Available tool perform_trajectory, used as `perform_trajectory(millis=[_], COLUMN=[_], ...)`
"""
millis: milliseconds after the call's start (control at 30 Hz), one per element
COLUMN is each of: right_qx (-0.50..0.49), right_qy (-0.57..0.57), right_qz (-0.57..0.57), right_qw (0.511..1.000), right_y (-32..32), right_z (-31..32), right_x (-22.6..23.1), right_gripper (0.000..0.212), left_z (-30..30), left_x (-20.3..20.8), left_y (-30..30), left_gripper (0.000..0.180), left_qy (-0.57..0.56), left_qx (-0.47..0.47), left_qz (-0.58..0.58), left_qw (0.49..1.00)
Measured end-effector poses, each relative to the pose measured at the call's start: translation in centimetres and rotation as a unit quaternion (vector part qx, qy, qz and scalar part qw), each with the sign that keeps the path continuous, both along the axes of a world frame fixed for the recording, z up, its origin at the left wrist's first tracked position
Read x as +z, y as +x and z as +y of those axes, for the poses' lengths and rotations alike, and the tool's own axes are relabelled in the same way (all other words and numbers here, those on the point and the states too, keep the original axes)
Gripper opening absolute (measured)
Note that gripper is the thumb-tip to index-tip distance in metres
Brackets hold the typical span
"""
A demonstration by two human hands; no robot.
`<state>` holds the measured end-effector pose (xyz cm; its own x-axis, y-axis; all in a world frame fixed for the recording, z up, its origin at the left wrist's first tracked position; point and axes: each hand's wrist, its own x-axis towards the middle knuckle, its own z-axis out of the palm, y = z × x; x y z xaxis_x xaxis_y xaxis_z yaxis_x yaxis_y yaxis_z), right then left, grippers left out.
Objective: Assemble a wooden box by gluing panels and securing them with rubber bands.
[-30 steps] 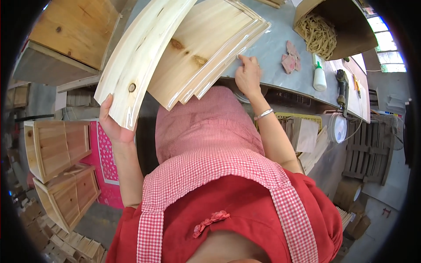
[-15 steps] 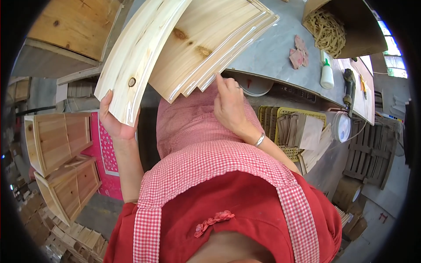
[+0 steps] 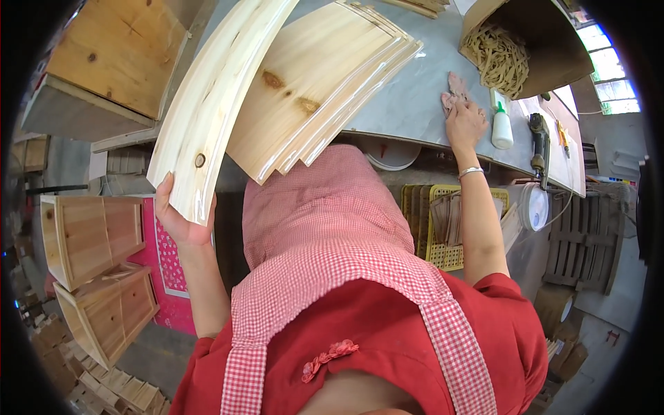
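Observation:
A long pale wooden board [image 3: 220, 104] with a knot near its lower end is tilted up at the left, a glossy white streak along its edge. My left hand [image 3: 185, 211] grips that lower end, thumb on the face. Beside it, a fanned stack of wooden boards [image 3: 311, 76] overhangs the table's near edge, white streaks along the stepped edges. My right hand [image 3: 466, 126] reaches over the table onto a crumpled pink cloth [image 3: 454, 90]; its fingertips touch the cloth, and whether they close on it cannot be told.
On the grey table [image 3: 408, 104], a white glue bottle with green tip [image 3: 501, 128] and a dark power tool [image 3: 538, 142] stand at the right. Behind them is a carton [image 3: 560, 59] of tan bands. Yellow baskets [image 3: 443, 256] sit below; wooden boxes [image 3: 97, 232] stand at left.
My right hand has left the board stack's corner and moved right to the pink cloth. My left hand still holds the long board, now slightly lower in view.

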<state>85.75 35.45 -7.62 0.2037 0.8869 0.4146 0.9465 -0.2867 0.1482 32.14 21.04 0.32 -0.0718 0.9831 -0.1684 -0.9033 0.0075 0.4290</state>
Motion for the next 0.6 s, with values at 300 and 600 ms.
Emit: perform_trajectory(millis=[300, 600], right_qx=[0.292, 0.418], right_qy=[0.051, -0.102], right_qz=[0.243, 0.089], right_qw=[0.924, 0.898], right_y=[-20.2, -41.1], right_z=[-2.2, -4.8], right_x=[6.7, 3.6], right_gripper=[0.064, 0.07], left_z=[0.2, 0.2], left_x=[2.2, 3.5], left_y=[1.4, 2.7], left_gripper=[0.034, 0.041], left_qy=[0.039, 0.084], left_qx=[-0.009, -0.005], left_qz=[-0.027, -0.082], left_qw=[0.999, 0.993])
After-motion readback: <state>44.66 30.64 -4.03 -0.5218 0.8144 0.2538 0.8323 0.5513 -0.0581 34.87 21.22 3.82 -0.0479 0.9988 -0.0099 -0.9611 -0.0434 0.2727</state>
